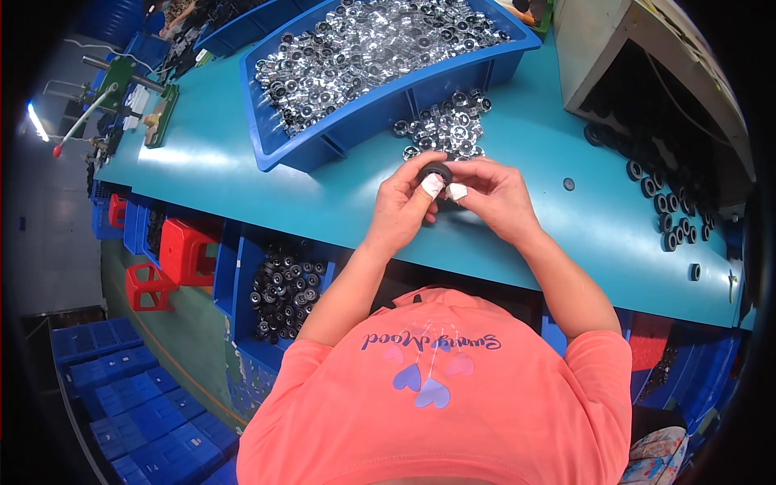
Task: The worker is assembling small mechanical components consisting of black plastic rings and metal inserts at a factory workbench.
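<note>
Between my two hands, just above the near edge of the teal table [218, 202], is a small black toy tyre [437, 170]. My left hand [404, 198] is closed round its left side, the white-wrapped thumb pressed on it. From the right, my right hand [490, 196] pinches at the same tyre, its thumb wrapped in white too. Whether a hub sits inside the tyre is hidden by my fingers. Just beyond my hands lies a pile of shiny chrome wheel hubs [457, 129] with black centres.
A big blue bin [339, 133] full of chrome hubs stands at the back. Loose black tyres [664, 202] lie on the right, beside a pale open-fronted box [598, 48]. A green hand press [166, 117] stands far left. Below are a bin of finished-looking wheels [283, 291] and red stools [184, 250].
</note>
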A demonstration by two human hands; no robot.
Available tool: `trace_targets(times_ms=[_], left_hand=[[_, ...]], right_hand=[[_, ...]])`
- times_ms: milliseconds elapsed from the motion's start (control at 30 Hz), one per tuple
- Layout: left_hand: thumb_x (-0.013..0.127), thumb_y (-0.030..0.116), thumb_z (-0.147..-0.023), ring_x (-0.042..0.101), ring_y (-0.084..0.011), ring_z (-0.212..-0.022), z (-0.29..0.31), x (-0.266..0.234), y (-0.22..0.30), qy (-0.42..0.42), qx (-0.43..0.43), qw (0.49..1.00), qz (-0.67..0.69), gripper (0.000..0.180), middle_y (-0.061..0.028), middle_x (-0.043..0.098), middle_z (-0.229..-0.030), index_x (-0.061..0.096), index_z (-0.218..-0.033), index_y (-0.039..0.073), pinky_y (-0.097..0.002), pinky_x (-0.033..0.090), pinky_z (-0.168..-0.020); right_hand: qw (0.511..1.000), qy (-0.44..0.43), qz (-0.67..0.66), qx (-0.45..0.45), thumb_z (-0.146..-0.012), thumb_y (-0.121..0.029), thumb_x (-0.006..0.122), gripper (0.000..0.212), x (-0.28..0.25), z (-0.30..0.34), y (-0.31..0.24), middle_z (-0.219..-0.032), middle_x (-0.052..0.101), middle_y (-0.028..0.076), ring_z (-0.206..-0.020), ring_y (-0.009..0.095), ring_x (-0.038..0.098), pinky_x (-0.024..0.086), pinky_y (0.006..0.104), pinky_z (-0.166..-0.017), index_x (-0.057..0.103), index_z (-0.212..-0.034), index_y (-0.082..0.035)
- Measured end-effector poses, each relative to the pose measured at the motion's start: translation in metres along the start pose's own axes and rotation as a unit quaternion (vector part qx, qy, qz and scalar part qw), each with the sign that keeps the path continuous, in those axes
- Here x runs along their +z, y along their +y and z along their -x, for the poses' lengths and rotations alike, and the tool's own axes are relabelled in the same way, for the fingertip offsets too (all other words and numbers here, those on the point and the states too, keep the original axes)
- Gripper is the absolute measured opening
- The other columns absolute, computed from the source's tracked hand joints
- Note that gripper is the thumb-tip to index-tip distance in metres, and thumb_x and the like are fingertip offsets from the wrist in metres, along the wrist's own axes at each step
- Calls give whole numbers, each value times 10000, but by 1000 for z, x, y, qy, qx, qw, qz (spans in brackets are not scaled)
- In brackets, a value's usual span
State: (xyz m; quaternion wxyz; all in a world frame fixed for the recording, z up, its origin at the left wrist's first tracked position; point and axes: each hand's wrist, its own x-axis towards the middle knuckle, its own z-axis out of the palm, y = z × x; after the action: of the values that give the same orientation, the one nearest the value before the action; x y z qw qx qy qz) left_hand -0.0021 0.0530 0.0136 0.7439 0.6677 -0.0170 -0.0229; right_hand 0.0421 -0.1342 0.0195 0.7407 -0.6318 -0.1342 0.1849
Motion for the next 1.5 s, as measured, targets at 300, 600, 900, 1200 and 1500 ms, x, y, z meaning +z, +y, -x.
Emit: trace_targets(times_ms=[300,600,900,1200,1500], left_hand=[[612,74,-983,550,-40,-748,-3,5,-11,51,22,996,-63,372,0,639,-971,597,-1354,61,-196,455,-557],[717,-3,-897,634,-128,-1065,5,12,1,-24,33,999,-30,560,-46,640,-1208,530,-1423,51,-291,552,-898],[758,27,-875,646,-89,-934,3,17,0,-13,3,999,-42,558,-33,660,-1142,550,-1392,50,-225,538,-711],[763,81,-871,649,-60,-845,3,12,-3,-7,-30,999,36,526,-3,697,-1043,570,-1361,83,-192,455,-544],[829,90,-813,665,-96,-867,9,12,6,8,-35,999,-5,580,-46,683,-1023,546,-1318,55,-212,492,-550]], right_hand=[[997,-17,66,35,-882,-6,701,369,-2,-1,5,-1102,702,93,-985,160,690,573,287,-860,688,-1249,26],[994,-20,-56,88,-875,12,664,360,-3,-7,0,-1095,710,99,-956,147,694,577,283,-831,660,-1233,48],[988,-34,-106,108,-903,-41,687,332,-11,-8,6,-1098,704,95,-965,149,692,575,281,-847,660,-1226,31],[976,-70,-163,124,-965,-102,653,337,-13,-9,-1,-1133,707,106,-974,153,699,594,270,-855,649,-1273,35],[981,-86,-129,121,-964,-115,656,311,-13,-8,3,-1077,722,96,-879,133,690,588,262,-792,675,-1251,6]])
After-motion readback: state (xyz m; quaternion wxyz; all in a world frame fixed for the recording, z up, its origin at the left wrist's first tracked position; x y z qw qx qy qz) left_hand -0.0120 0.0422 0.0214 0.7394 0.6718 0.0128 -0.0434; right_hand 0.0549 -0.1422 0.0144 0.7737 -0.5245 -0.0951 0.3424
